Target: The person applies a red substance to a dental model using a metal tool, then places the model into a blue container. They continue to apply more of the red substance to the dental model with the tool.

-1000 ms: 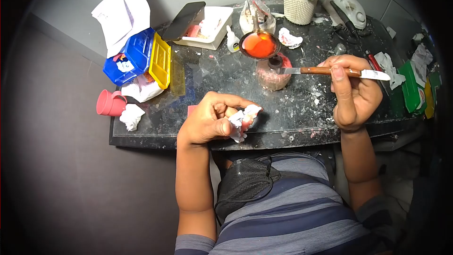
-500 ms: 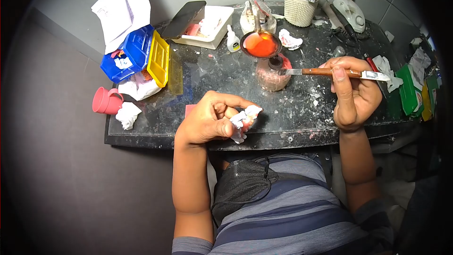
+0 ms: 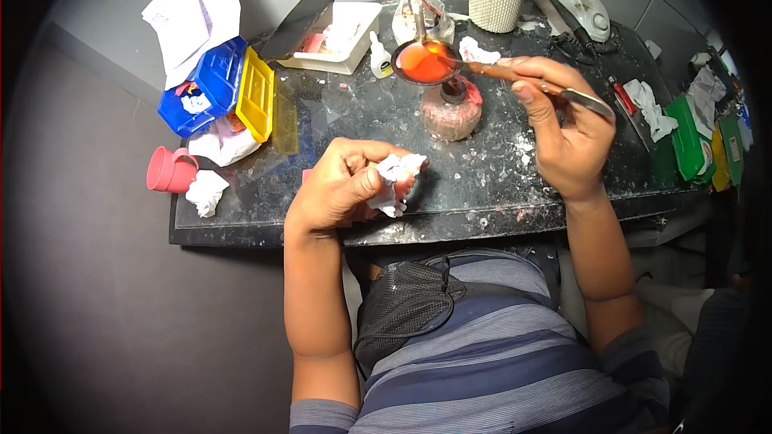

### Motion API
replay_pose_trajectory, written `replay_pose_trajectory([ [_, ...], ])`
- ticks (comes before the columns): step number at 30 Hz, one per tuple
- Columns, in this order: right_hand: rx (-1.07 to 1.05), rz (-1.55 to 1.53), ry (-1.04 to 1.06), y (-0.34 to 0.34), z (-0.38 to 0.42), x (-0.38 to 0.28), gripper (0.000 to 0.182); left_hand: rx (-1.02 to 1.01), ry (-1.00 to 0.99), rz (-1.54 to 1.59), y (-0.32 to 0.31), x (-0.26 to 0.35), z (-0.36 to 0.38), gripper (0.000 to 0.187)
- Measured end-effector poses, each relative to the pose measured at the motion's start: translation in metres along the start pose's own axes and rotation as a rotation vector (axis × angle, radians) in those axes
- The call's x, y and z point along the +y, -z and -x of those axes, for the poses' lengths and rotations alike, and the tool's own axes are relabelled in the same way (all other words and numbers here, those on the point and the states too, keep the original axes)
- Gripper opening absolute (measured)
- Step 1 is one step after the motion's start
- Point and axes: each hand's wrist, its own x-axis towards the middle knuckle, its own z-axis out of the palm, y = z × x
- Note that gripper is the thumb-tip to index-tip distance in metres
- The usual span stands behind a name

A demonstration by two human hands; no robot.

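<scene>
My left hand [image 3: 326,189] is closed around a small white plaster dental cast [image 3: 400,170] with pinkish-red patches on it. Between the thumb and fingers of my right hand [image 3: 569,141] is a wax knife [image 3: 505,74] with a brown wooden handle. Its far end reaches the small dark pan [image 3: 397,77], where glowing orange-red liquid [image 3: 420,64] lies; the exact contact is blurred. Beneath the pan stands a round glass burner [image 3: 450,118], smeared pink. A flame cannot be made out.
At the left are a blue and yellow box [image 3: 257,104], a pink cup [image 3: 166,170] and crumpled tissue [image 3: 207,193]. Further back stand a white tray [image 3: 354,56], a small bottle [image 3: 379,60] and a woven holder [image 3: 492,6]. A green packet [image 3: 687,141] lies right.
My right hand has moved left and tilted the wax knife, bringing its far end to the pan. My left hand has turned the cast slightly. The whole view has shifted a little.
</scene>
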Motion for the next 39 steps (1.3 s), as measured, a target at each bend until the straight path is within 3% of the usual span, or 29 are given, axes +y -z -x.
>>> replay_pose_trajectory([
  [7,0.069,-0.221,0.011,0.009,0.005,0.001,0.016,0.013,-0.016,-0.043,0.005,-0.006,-0.002,0.104],
  [9,-0.017,-0.327,-0.017,0.010,0.009,-0.003,0.017,0.014,-0.060,0.057,0.005,-0.009,-0.002,0.073],
  [11,-0.007,-0.309,-0.021,0.005,0.012,-0.007,0.015,0.023,-0.062,0.063,0.004,-0.009,-0.003,0.073],
  [17,-0.293,-0.253,0.045,0.001,0.015,-0.015,0.013,0.056,-0.076,0.095,-0.002,-0.003,-0.001,0.077],
  [22,-0.243,-0.228,0.100,-0.007,0.014,-0.013,0.012,0.060,-0.073,0.095,-0.001,-0.003,-0.001,0.078],
  [24,-0.243,-0.224,0.109,-0.008,0.014,-0.012,0.012,0.058,-0.026,-0.053,0.001,0.000,-0.001,0.101],
  [39,-0.224,-0.223,0.096,-0.009,0.016,-0.009,0.011,0.097,-0.050,-0.084,-0.004,0.004,-0.002,0.102],
])
